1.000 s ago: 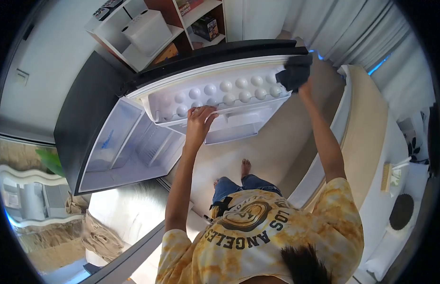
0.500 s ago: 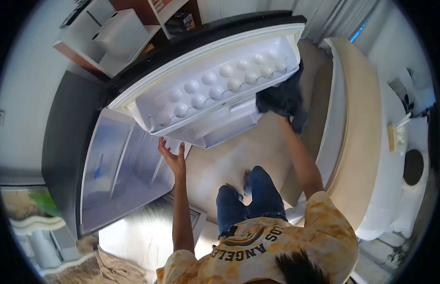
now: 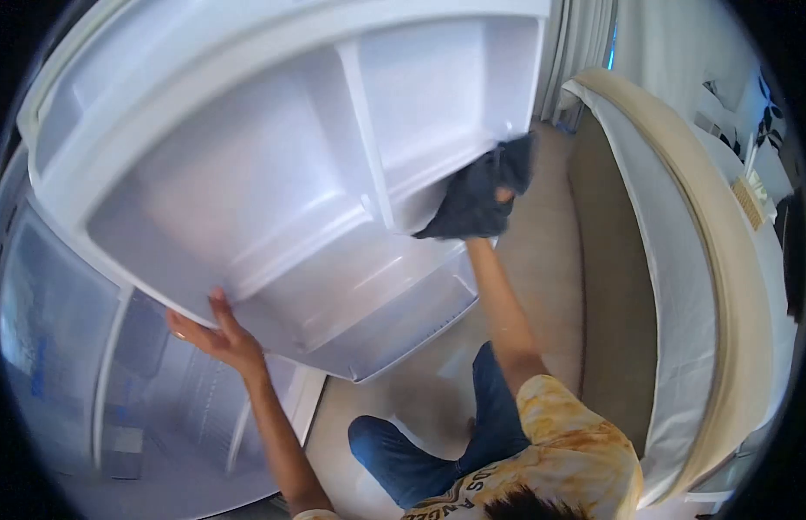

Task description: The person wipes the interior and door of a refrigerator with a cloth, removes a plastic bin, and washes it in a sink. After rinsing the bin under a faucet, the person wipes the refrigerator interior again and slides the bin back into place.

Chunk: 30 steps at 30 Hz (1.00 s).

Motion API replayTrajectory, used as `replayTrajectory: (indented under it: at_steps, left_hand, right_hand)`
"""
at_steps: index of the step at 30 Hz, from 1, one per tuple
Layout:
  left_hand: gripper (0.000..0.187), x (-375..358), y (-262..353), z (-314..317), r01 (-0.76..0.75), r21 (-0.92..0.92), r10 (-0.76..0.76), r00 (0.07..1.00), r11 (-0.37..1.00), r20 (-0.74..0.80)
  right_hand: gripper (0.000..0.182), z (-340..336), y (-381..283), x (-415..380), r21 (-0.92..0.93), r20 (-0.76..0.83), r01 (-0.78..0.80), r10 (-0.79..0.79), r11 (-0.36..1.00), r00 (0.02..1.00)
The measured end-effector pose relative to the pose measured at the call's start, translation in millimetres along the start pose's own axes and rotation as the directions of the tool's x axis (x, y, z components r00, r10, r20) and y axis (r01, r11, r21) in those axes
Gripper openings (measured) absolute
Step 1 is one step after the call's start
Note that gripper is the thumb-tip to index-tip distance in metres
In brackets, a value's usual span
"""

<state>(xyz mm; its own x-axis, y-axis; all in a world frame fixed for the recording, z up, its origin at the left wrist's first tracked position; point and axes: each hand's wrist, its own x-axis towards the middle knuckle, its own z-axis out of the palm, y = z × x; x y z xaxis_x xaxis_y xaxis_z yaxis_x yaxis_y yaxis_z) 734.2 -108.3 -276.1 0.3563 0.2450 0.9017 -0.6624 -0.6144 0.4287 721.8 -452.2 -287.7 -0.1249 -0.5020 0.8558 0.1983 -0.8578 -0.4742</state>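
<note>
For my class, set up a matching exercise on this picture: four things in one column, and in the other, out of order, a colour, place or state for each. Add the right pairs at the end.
Column one
1. left hand
2. cloth
3. jeans
4. curtain

Column two
A. blue, with the knees bent
B. pale, hanging in folds near the top of the view
C. at the lower left edge of the door shelf
D. dark grey, held in the right hand

Right pairs: 1-C, 2-D, 3-A, 4-B
</note>
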Motion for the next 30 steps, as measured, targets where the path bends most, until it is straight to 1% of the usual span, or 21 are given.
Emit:
replayTrajectory:
  at_steps: [2, 5, 6, 7, 8, 9, 10, 14, 16, 18, 19, 20, 21, 22, 23, 24, 25, 26, 27, 28, 30]
  left_hand:
    - [0.032, -1.8, 9.3, 0.1, 0.036, -0.061, -0.037, 0.999, 0.997, -0.013]
    - [0.033, 2.9, 9.6, -5.6, 0.002, 0.006, -0.002, 1.000, 1.000, 0.013]
    - [0.033, 7.1, 10.6, -4.5, -0.024, 0.056, 0.023, 0.999, 0.998, 0.024]
    - [0.033, 4.5, 6.8, -5.4, -0.043, 0.035, 0.043, 0.999, 0.998, 0.014]
    - [0.033, 5.0, 7.1, -5.6, -0.064, 0.016, 0.064, 0.998, 0.998, -0.009]
    - [0.033, 4.7, 8.7, -4.7, -0.084, -0.003, 0.084, 0.996, 0.996, -0.036]
    - [0.034, 0.6, 9.2, -5.8, -0.074, -0.012, 0.074, 0.996, 0.997, -0.045]
    - [0.039, 3.8, 9.1, -3.4, -0.093, -0.047, 0.089, 0.994, 0.995, -0.064]
    - [0.041, 1.8, 5.7, -2.9, -0.094, -0.046, 0.091, 0.993, 0.994, -0.075]
    - [0.044, 2.3, 6.9, -0.5, -0.076, -0.042, 0.071, 0.992, 0.996, -0.100]
    - [0.045, 2.6, 6.5, -1.9, -0.080, -0.022, 0.078, 0.993, 0.997, -0.094]
    - [0.046, 2.4, 6.9, -3.3, -0.086, -0.004, 0.085, 0.993, 0.996, -0.083]
    - [0.047, 2.8, 7.3, -4.8, -0.089, 0.017, 0.090, 0.994, 0.996, -0.066]
    - [0.048, 2.2, 8.4, -4.7, -0.073, 0.046, 0.075, 0.995, 0.996, -0.062]
    - [0.048, 0.7, 9.1, -5.3, -0.057, 0.074, 0.061, 0.997, 0.996, -0.051]
    - [0.048, 0.5, 9.6, -6.4, -0.045, 0.102, 0.049, 0.998, 0.994, -0.037]
    - [0.048, 2.0, 10.7, -5.4, -0.048, 0.087, 0.052, 0.998, 0.995, -0.037]
    - [0.048, 2.0, 11.9, -5.3, -0.052, 0.071, 0.054, 0.998, 0.996, -0.038]
    - [0.048, 2.9, 12.0, -5.7, -0.055, 0.058, 0.058, 0.997, 0.997, -0.042]
    - [0.048, 6.2, 11.4, -3.6, -0.048, 0.043, 0.051, 0.997, 0.998, -0.060]
    - [0.046, 1.3, 10.7, -3.7, -0.022, 0.014, 0.023, 0.998, 1.000, -0.058]
  right_hand:
    - [0.044, 6.7, -27.2, -37.2, 0.058, 0.009, 0.024, -0.024, 0.998, 1.000]
    - [0.045, -6.3, -59.8, -76.1, 0.239, 0.268, 0.069, -0.134, 0.968, 0.954]
    - [0.045, -10.8, -51.1, -75.2, 0.207, 0.328, 0.195, -0.256, 0.959, 0.909]
    - [0.046, -13.2, -28.0, -69.7, 0.066, 0.338, 0.417, -0.414, 0.907, 0.846]
    - [0.045, -16.8, -10.8, -49.6, -0.237, 0.469, 0.580, -0.431, 0.780, 0.771]
    - [0.039, -17.7, 8.6, -18.4, -0.092, 0.280, 0.552, -0.511, 0.829, 0.813]
    - [0.036, -29.7, 21.9, 6.1, -0.059, 0.295, 0.554, -0.516, 0.830, 0.804]
    - [0.024, -53.1, 38.0, 43.3, -0.206, 0.341, 0.667, -0.586, 0.716, 0.735]
    - [0.018, -52.2, 25.9, 38.7, -0.083, 0.337, 0.370, -0.323, 0.925, 0.884]
    - [0.015, -43.6, 3.1, 37.2, 0.023, 0.374, -0.077, 0.063, 0.997, 0.925]
    - [0.016, -37.0, -13.2, 41.7, 0.060, 0.410, -0.341, 0.288, 0.938, 0.865]
    - [0.017, -34.2, -25.5, 45.9, 0.081, 0.454, -0.583, 0.490, 0.809, 0.744]
    - [0.024, -18.7, -22.7, 64.5, 0.256, 0.361, -0.539, 0.437, 0.803, 0.824]
    - [0.029, 0.3, -7.3, 86.9, 0.461, 0.343, -0.546, 0.427, 0.700, 0.837]
    - [0.047, -0.6, -45.3, 108.4, 0.515, 0.189, -0.310, 0.247, 0.799, 0.950]
    - [0.066, 22.4, -52.3, 115.2, 0.280, 0.064, 0.011, -0.030, 0.960, 0.998]
    - [0.077, 102.7, 7.0, 104.8, -0.169, 0.006, 0.311, -0.314, 0.935, 0.949]
    - [0.080, 96.0, -49.1, 86.2, -0.121, 0.016, 0.107, -0.106, 0.987, 0.994]
    - [0.082, 112.1, -66.5, 79.5, -0.096, -0.022, 0.036, -0.039, 0.995, 0.999]
    - [0.079, 116.5, -89.4, 77.6, -0.089, 0.207, -0.016, 0.035, 0.996, 0.978]
    - [0.070, 104.0, -86.2, 59.6, -0.112, 0.294, 0.308, -0.264, 0.945, 0.919]
